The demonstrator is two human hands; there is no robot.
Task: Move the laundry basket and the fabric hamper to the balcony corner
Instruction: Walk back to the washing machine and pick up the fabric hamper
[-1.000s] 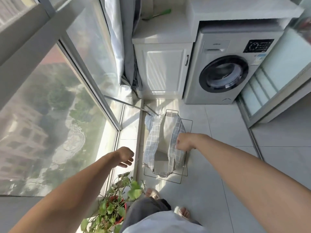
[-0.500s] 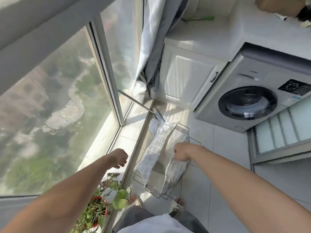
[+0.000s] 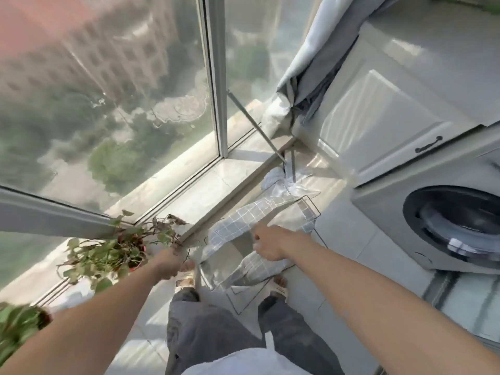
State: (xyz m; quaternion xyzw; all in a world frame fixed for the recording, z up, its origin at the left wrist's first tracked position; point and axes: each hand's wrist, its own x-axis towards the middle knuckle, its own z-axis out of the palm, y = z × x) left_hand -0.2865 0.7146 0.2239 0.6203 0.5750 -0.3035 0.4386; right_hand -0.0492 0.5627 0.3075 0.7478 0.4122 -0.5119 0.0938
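The fabric hamper (image 3: 238, 226) is a thin wire frame lined with grey checked cloth. It stands on the tiled floor beside the window sill, just in front of my feet. My right hand (image 3: 270, 244) is closed on the cloth rim of its right side. My left hand (image 3: 170, 265) is lowered at the hamper's near left corner, close to the wire. Its fingers point down and are blurred, so its grip is unclear. No laundry basket is in view.
A potted plant (image 3: 116, 247) sits on the sill by my left hand, another plant (image 3: 16, 326) at the lower left. A washing machine (image 3: 446, 226) and white cabinet (image 3: 378, 117) stand on the right. A curtain (image 3: 305, 63) and slanted metal rod (image 3: 254, 125) fill the corner.
My view has swung left and down toward the window. The hamper is now closer to my feet, and my left hand has dropped from mid-air to its left corner.
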